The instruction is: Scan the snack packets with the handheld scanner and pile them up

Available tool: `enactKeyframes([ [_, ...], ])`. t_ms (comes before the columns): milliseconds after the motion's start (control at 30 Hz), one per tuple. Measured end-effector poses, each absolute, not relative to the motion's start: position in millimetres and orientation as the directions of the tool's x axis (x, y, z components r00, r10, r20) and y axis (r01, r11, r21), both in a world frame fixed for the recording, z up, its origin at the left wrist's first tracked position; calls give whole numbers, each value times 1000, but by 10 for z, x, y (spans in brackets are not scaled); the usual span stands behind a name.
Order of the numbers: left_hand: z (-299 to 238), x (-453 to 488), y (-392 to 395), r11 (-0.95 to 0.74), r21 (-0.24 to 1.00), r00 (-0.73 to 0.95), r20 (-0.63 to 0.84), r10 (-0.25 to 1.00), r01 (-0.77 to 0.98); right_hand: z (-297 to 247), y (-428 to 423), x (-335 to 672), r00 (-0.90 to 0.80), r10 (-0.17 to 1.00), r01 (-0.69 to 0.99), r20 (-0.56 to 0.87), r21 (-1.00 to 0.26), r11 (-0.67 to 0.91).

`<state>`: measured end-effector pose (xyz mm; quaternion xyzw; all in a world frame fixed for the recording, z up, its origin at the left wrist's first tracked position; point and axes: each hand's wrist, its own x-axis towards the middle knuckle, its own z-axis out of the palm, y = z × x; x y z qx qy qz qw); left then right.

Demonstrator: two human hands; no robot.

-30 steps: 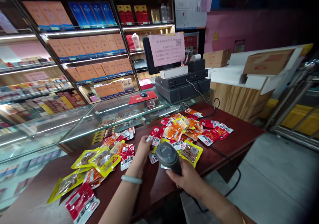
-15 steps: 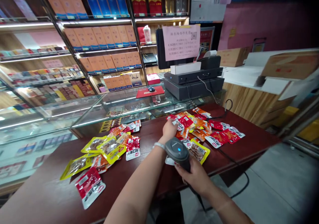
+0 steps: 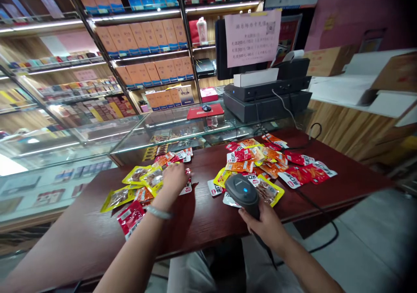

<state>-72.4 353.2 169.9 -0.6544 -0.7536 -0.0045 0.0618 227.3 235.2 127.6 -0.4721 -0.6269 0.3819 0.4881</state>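
My right hand (image 3: 265,223) is wrapped round the handle of a dark grey barcode scanner (image 3: 243,191), which has a blue light lit on top. The scanner's head is in front of the right-hand heap of snack packets (image 3: 239,166), red, orange and yellow. My left hand (image 3: 176,180), with a pale bracelet at the wrist, reaches over the left-hand group of snack packets (image 3: 138,174). Its fingers point down and away, hidden by the back of the hand. A red and white packet (image 3: 130,217) lies nearest me in that group.
The packets lie on a dark red wooden table (image 3: 195,230). Behind it stands a glass display counter (image 3: 130,134) with a mouse (image 3: 206,108) on a red pad. A monitor bearing a pink notice (image 3: 252,38) and a cash drawer (image 3: 267,106) stand at the back. A black cable (image 3: 321,206) trails at the right.
My left hand has moved left, from the right-hand heap to the left-hand packets. My right hand still holds the scanner. The camera view has shifted slightly.
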Motion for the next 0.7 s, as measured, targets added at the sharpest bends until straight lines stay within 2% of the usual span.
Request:
enactKeyframes([
  [67, 1696, -914, 3292, 223, -211, -215, 62, 975, 952, 1257, 2353, 2248, -90, 966, 226, 244, -939, 258],
  [133, 1632, -979, 3114, 264, -251, -261, 47, 964, 931, 1238, 2354, 2213, -104, 965, 243, 240, -935, 258],
  [333, 1460, -840, 3036, 310, -125, -307, 44, 951, 942, 1235, 2333, 2113, -178, 954, 271, 241, -920, 283],
  [433, 1482, -808, 3111, 345, 82, -345, -4, 938, 935, 1249, 2317, 2107, -181, 951, 272, 250, -917, 293],
  [533, 1471, -763, 3158, 327, 445, -359, -12, 933, 834, 1265, 2309, 2120, -184, 947, 259, 264, -916, 306],
  [633, 1396, -618, 3154, 146, 780, -305, 61, 950, 609, 1293, 2312, 2127, -165, 950, 264, 264, -916, 301],
  [700, 1345, -464, 3130, 27, 884, -254, 104, 962, 466, 1326, 2324, 2122, -158, 950, 264, 268, -916, 302],
])
